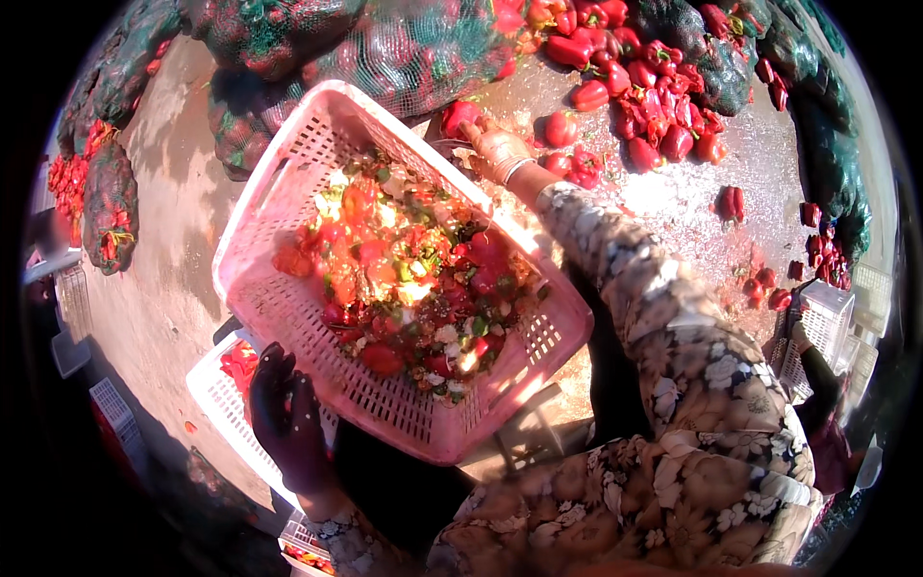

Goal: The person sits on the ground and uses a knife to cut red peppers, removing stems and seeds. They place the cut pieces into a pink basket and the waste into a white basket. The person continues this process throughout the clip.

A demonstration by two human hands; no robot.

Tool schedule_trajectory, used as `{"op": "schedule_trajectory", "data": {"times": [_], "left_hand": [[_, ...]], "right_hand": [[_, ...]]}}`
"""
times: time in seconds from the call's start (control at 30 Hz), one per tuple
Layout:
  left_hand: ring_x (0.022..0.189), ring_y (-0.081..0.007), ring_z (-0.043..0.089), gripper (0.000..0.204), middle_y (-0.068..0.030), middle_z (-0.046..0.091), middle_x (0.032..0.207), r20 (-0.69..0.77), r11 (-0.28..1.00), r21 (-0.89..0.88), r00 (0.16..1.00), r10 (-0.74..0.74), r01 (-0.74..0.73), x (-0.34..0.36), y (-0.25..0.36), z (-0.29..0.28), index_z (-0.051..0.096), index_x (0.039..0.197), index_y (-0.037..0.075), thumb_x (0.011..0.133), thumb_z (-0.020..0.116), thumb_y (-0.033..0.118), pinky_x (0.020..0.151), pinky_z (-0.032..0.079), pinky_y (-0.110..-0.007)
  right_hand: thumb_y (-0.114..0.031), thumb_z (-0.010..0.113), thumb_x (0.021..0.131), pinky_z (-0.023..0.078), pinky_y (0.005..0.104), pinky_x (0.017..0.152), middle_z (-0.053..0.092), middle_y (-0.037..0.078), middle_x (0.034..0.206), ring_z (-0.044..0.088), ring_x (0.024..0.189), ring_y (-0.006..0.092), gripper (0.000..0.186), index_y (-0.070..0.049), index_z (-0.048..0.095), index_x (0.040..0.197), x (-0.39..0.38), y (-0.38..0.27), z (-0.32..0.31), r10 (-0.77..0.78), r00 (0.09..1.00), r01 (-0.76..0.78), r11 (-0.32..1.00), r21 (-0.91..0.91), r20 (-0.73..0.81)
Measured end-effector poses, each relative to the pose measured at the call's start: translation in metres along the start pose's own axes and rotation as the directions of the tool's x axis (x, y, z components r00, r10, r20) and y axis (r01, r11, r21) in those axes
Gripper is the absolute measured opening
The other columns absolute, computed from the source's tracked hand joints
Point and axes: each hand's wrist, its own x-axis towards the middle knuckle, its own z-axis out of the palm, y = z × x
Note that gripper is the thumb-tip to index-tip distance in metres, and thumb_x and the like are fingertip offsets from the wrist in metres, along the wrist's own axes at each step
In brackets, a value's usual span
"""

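A pink slotted plastic crate (pixel 375 423) stands tilted before me, holding pepper scraps (pixel 404 279): red pieces, green stems and pale seedy cores. Past its far right edge, my gloved right hand (pixel 497 151) has its fingers on a red bell pepper (pixel 460 117), next to a green net sack. A thin pale object shows by that thumb; its kind is unclear. My left hand (pixel 286 418), in a dark glove with seeds stuck to it, hovers beside the crate's near left side. Its fingers are loosely curled and apart, with nothing visible in them.
Green net sacks of peppers (pixel 413 58) line the far side. Loose red bell peppers (pixel 663 106) lie heaped on the wet floor at the far right. A white crate (pixel 216 385) with red pieces sits left of the pink one. Another person's arm (pixel 817 370) shows at right by white crates.
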Motion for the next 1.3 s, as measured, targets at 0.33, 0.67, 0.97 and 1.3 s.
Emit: {"op": "schedule_trajectory", "data": {"times": [0.33, 0.67, 0.97, 1.3], "left_hand": [[0.113, -0.0247, 0.057, 0.042, -0.0156, 0.055, 0.129, 0.088, 0.995, 0.091, 0.996, 0.026, -0.034, 0.037, 0.006, 0.03, 0.056, 0.12, -0.003, 0.079, 0.061, -0.006, 0.089, 0.049, -0.035], [0.115, -0.0263, 0.056, 0.042, -0.0168, 0.057, 0.127, 0.135, 0.998, -0.027, 0.99, 0.052, -0.048, 0.021, 0.026, 0.037, 0.057, 0.119, -0.003, 0.077, 0.063, -0.006, 0.095, 0.045, -0.036], [0.133, -0.0283, 0.039, 0.093, -0.0156, 0.04, 0.142, 0.19, 0.798, -0.6, 0.959, 0.21, -0.056, -0.001, 0.044, 0.042, 0.039, 0.139, 0.003, 0.059, 0.087, 0.006, 0.106, 0.04, -0.038], [0.107, -0.0157, 0.058, 0.046, -0.0059, 0.058, 0.119, -0.048, 0.364, -0.929, 0.995, 0.083, -0.075, -0.041, 0.023, -0.008, 0.046, 0.132, 0.006, 0.09, 0.063, 0.018, 0.091, 0.049, -0.031]], "right_hand": [[-0.019, 0.05, 0.088, 0.05, 0.0477, 0.092, 0.041, 0.025, 0.133, 0.055, 0.114, 0.0398, 0.055, -0.024, 0.032, 0.139, 0.067, 0.01, 0.012, -0.071, 0.992, 0.08, 0.993, -0.091, 0.103], [-0.008, 0.076, 0.075, 0.053, 0.0376, 0.078, 0.065, 0.015, 0.101, 0.065, 0.089, 0.0273, 0.057, -0.007, 0.048, 0.124, -0.018, 0.02, -0.087, 0.077, 0.988, -0.006, 0.881, 0.474, -0.131], [0.012, 0.07, 0.076, 0.051, 0.0275, 0.089, 0.055, 0.006, 0.123, 0.055, 0.108, 0.0124, 0.075, -0.002, 0.036, 0.141, -0.122, -0.174, -0.252, -0.415, 0.893, 0.0, 0.384, 0.923, 0.172], [-0.035, 0.057, 0.095, 0.041, 0.0186, 0.05, 0.056, 0.0, 0.074, 0.051, 0.06, 0.0059, 0.034, -0.001, 0.059, 0.101, -0.143, -0.343, -0.299, 0.139, 0.95, 0.268, 0.105, 0.958, -0.281]]}}
